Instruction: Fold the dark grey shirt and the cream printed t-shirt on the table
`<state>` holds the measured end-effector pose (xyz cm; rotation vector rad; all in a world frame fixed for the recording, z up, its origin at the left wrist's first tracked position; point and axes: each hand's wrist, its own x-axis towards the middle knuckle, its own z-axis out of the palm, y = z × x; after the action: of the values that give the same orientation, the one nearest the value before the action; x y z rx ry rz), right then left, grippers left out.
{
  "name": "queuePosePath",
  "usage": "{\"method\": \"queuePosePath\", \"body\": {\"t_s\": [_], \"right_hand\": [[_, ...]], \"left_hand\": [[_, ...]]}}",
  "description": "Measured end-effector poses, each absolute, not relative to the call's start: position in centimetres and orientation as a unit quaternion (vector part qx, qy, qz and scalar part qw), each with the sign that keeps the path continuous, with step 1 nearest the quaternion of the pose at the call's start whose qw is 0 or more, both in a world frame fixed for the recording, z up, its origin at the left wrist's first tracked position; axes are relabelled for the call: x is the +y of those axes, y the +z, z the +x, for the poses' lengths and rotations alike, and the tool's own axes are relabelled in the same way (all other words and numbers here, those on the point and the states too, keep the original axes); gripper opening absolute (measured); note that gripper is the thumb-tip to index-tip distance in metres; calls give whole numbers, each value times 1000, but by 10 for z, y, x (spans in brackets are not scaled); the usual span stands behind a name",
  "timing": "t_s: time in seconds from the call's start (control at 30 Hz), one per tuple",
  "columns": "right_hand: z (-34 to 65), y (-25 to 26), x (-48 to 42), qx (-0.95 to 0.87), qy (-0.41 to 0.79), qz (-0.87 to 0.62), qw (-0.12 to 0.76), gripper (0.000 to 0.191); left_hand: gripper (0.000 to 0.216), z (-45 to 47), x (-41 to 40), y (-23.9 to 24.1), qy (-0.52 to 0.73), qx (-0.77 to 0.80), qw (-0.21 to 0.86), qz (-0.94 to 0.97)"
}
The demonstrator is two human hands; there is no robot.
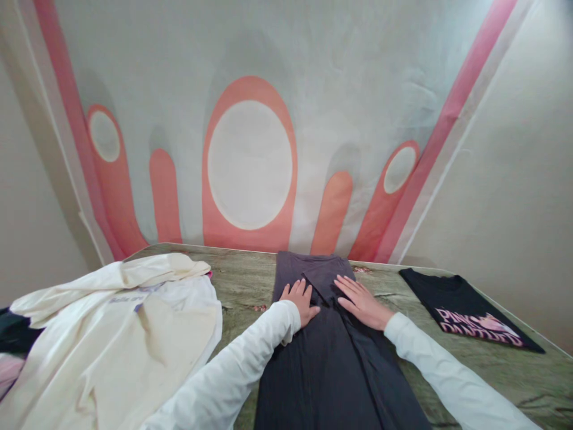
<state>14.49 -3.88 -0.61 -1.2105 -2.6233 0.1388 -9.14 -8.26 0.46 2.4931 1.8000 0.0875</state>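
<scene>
A long dark garment (331, 376), perhaps trousers or a skirt, lies lengthwise on the table in front of me. Its far end shows a greyish-purple section (290, 266) with a fold across it. My left hand (301, 301) rests palm down on the left side of that section, fingers spread out. On the right side my right hand (363, 303) lies flat on the dark cloth, fingers stretched toward the middle. Neither hand grips the cloth. The near end of the garment runs out of view at the bottom.
To the left is a loose heap of cream and white clothing (170, 334), with black cloth (15, 334) and pink cloth (9, 370) at its edge. A folded black T-shirt (465, 304) with pink lettering lies at the right. Behind the wood-patterned table (246, 269) rises a printed backdrop (308, 131).
</scene>
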Motion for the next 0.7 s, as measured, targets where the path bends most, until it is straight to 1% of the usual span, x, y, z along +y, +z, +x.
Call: {"method": "queuePosePath", "body": {"t_s": [0.1,0.2,0.3,0.37,0.5,0.6,0.7], "right_hand": [[135,-3,-52,-904,69,-413,82,54],[136,-2,-54,-899,89,-421,79,55],[137,5,-48,-890,117,-429,99,50],[132,14,-40,-889,127,-422,123,46],[105,37,-12,-901,124,-378,174,35],[69,44,18,-886,132,-408,175,30],[31,38,47,-868,134,-442,181,28]], "left_hand": [[63,-88,-91,-4,51,579,11,814],[60,-87,-100,-1,60,565,10,823],[67,-90,-107,2,88,578,2,811],[67,-98,-107,1,102,608,-4,788],[60,-127,-94,-4,86,664,-1,743],[55,-151,-82,-7,84,688,-2,721],[49,-164,-73,-9,105,683,-9,722]]}}
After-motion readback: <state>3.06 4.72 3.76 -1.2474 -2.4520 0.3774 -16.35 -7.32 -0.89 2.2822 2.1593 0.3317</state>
